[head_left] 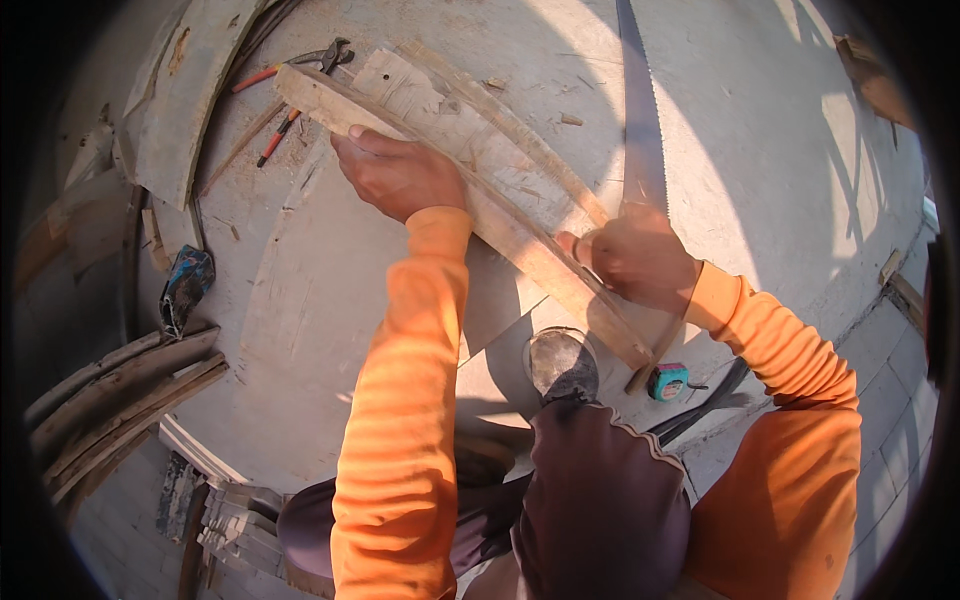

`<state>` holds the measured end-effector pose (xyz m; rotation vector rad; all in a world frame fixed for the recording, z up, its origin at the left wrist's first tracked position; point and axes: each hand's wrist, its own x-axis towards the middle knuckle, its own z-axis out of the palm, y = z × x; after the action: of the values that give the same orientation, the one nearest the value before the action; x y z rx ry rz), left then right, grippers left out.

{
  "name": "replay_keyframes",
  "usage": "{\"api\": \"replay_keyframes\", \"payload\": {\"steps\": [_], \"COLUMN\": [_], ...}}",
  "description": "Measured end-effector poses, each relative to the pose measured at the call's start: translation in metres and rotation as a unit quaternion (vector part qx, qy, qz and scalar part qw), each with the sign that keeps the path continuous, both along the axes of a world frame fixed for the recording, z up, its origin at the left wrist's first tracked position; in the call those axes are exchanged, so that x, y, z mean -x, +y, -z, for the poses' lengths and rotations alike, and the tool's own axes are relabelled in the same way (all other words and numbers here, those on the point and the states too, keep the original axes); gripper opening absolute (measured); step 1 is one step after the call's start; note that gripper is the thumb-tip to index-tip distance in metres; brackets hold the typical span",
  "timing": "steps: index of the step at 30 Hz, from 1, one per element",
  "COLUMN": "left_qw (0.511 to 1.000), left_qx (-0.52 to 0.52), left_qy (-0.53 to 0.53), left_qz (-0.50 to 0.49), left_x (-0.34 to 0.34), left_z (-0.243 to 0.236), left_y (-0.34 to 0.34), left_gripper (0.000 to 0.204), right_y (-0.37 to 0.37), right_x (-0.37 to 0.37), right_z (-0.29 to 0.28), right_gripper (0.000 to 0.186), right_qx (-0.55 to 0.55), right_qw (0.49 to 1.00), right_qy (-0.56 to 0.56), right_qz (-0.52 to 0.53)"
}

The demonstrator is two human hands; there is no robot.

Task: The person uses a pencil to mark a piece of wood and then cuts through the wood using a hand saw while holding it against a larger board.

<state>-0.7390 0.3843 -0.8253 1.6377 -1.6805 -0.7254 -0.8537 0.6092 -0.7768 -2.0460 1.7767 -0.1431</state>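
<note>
My left hand (395, 175) is closed round a long pale wooden batten (515, 240), which lies diagonally over a wider rough board (415, 85) with a thin strip along its far side. My right hand (640, 255), slightly blurred, is curled at the batten's near part, thumb toward it; what its fingers hold is hidden. A long toothed saw blade (640, 110) runs from beside that hand to the top edge, its handle not clearly visible. Red-handled pincers (330, 55) and another red-handled tool (278, 140) lie beyond my left hand. A teal tape measure (668, 381) sits by the batten's near end.
Weathered planks (175, 80) and stacked curved boards (130, 400) line the left, with a dark blue-marked object (187, 290) between them. My shoe (560, 365) is below the batten on the concrete floor (760, 150). Timber offcuts (900, 300) lie at the right edge.
</note>
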Motion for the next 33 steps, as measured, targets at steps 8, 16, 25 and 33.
{"api": "replay_keyframes", "payload": {"steps": [8, 16, 25, 33], "left_qw": [0.999, 0.998, 0.997, 0.992], "left_qx": [-0.016, -0.053, -0.060, -0.036], "left_qy": [-0.024, -0.030, -0.012, 0.120], "left_qz": [-0.020, -0.026, -0.039, -0.004], "left_x": [0.001, -0.001, -0.001, -0.021], "left_z": [0.001, -0.002, -0.013, -0.018], "left_y": [-0.002, -0.003, 0.003, -0.001], "left_gripper": [0.052, 0.053, 0.066, 0.057], "right_y": [-0.019, -0.015, 0.157, 0.293], "right_x": [0.003, -0.013, -0.018, -0.060], "right_z": [-0.026, 0.010, -0.049, -0.015], "right_gripper": [0.018, 0.035, 0.022, 0.018], "right_qx": [0.000, 0.014, -0.074, -0.117], "right_qw": [0.992, 0.999, 0.966, 0.864], "right_qy": [0.008, 0.002, 0.060, 0.026], "right_qz": [0.127, 0.052, 0.239, 0.489]}}
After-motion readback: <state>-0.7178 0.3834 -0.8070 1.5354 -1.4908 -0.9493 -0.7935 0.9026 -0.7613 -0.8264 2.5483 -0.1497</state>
